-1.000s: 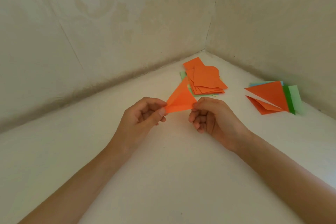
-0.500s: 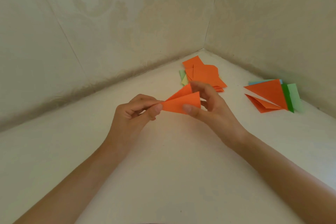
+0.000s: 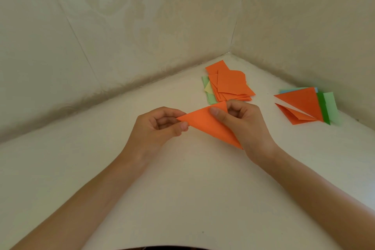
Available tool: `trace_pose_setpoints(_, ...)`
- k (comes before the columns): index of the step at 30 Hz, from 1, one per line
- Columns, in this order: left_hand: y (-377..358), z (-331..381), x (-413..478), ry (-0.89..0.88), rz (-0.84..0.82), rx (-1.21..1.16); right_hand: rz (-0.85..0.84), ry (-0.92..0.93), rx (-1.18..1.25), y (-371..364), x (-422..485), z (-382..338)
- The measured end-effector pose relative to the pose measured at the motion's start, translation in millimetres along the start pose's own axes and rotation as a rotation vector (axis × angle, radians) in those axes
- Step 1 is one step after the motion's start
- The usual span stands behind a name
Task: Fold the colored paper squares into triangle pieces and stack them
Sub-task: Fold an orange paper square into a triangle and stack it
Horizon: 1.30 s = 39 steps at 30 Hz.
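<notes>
A: Where is the folded orange paper triangle (image 3: 209, 126)?

B: Between both hands, over the middle of the white surface (image 3: 182, 199). Its long point slants down toward the right wrist.

A: How are the hands holding it?

B: The left hand (image 3: 160, 128) pinches the left tip between its thumb and curled fingers. The right hand (image 3: 245, 124) lays its thumb on the upper corner, with its fingers curled behind the paper.

A: And the other paper?

B: A loose pile of orange paper squares (image 3: 231, 85), with pale green and yellow showing at its left edge, lies just beyond the hands, near the corner of the patterned cream wall (image 3: 142, 26). To the right, close to the wall, sits a stack of folded triangle pieces (image 3: 300, 105). It is orange on top, with green and blue edges showing beneath.
</notes>
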State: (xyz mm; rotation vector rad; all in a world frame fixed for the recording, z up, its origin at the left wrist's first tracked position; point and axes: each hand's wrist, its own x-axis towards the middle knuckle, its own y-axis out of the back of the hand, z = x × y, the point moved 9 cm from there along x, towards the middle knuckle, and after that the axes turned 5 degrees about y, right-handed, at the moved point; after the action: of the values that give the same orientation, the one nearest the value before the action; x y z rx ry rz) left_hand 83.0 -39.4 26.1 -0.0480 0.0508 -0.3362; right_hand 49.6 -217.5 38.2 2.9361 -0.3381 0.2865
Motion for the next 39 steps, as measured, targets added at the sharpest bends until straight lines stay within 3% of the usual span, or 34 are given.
trace_pose_setpoints(4, -1, -1, -2, 0.041, -0.011, 0.017, -0.069, -0.033, -0.01, -5, 0, 1)
trace_pose_setpoints(10, -19, -2, -7, 0.017, -0.193, 0.324, -0.27, -0.121, -0.054, -22, -7, 6)
trace_pose_setpoints(14, -28, -5, -11, 0.035, -0.295, 0.329, -0.332, -0.123, -0.113, -24, -7, 5)
trace_pose_setpoints(19, -32, -6, -11, 0.046, -0.297, 0.308, -0.423, -0.158, -0.032, -32, -13, 6)
trace_pose_setpoints(33, -28, -9, -8, 0.035, -0.283, 0.315, -0.404, -0.094, -0.062, -31, -11, 2)
trace_pose_setpoints(39, -7, 4, -1, -0.015, -0.154, 0.159, -0.144, 0.107, -0.117, -6, 0, -14)
